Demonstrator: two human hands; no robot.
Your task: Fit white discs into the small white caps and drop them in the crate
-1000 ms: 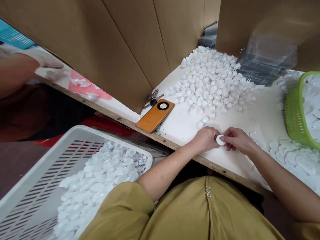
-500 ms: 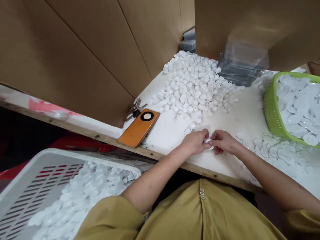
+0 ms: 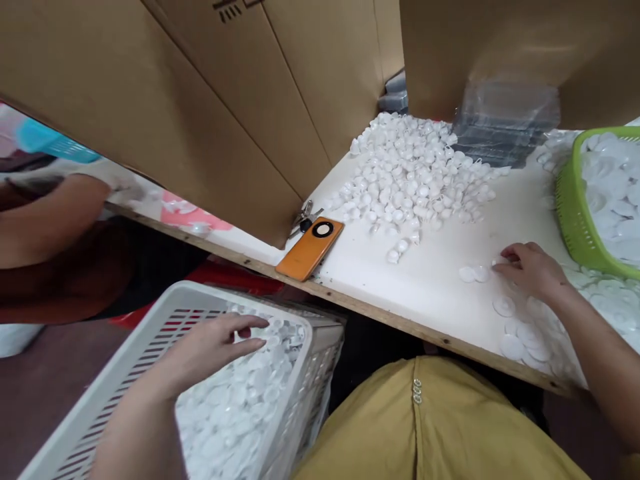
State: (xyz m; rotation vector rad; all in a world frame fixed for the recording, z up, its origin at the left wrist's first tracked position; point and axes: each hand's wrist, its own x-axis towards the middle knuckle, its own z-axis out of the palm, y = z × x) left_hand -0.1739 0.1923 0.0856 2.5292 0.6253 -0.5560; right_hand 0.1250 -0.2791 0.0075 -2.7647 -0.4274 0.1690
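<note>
My left hand (image 3: 220,343) hovers over the white plastic basket (image 3: 187,291), its thumb and fingers apart and nothing between them. Beneath it the basket holds a heap of small white plastic pieces (image 3: 235,407). On the white table, my right hand (image 3: 533,270) pinches a white plastic disc (image 3: 499,260) between thumb and fingertips; the fingers partly cover it. Two more white discs (image 3: 474,273) lie just left of those fingertips. Other flat discs (image 3: 525,340) spread out below the right hand and under its wrist.
A pile of small white cap-like pieces (image 3: 415,173) covers the table's back. An orange phone (image 3: 310,250) and keys (image 3: 304,219) lie by a cardboard panel (image 3: 240,120). At right stands a green basket (image 3: 575,213) of white pieces. Another person's arm (image 3: 55,217) shows at far left.
My hands have parted from the white disc they held together. The left moved left over the white basket and opened; the right moved right to the loose discs. The view shifted leftward.
</note>
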